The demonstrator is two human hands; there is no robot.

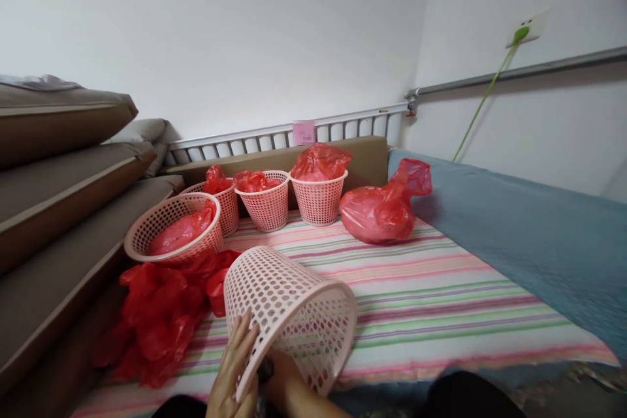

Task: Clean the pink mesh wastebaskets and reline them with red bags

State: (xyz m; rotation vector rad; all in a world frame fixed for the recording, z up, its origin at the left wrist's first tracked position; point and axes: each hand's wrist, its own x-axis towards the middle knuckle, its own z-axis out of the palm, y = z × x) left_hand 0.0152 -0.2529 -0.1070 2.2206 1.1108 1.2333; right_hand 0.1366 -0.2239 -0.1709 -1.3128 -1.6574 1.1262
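- A pale pink mesh basket (274, 281) lies tilted on its side at the near middle of the striped cloth (441, 304), its mouth facing the person and a little to the right.
- The left hand (234, 362) grasps the basket's near-left rim, fingers laid straight along the outer wall.
- The right hand (280, 372) reaches into the mouth; its fingers are hidden, so whether they are clenched or loose cannot be told. A small dark object (265, 371) shows between the hands, too unclear to name.
- Close to the basket's left side, crumpled red bags (161, 320) crowd the cloth, leaving little space there.
- The widest stretch of cloth runs right from the mouth to a slanting edge, beyond which a blue cover (519, 209) spreads to the wall.
- The cloth's near edge is close by the mouth.
- Behind stand four upright baskets holding red bags: the front-left one (140, 225), another (229, 209) partly behind it, a middle one (267, 210) and a right one (321, 204).
- Just right of these sits a filled red bag (377, 212), near the blue.
- Stacked cushions (73, 176) bound the left side; a brown padded board (367, 160) bounds the back.
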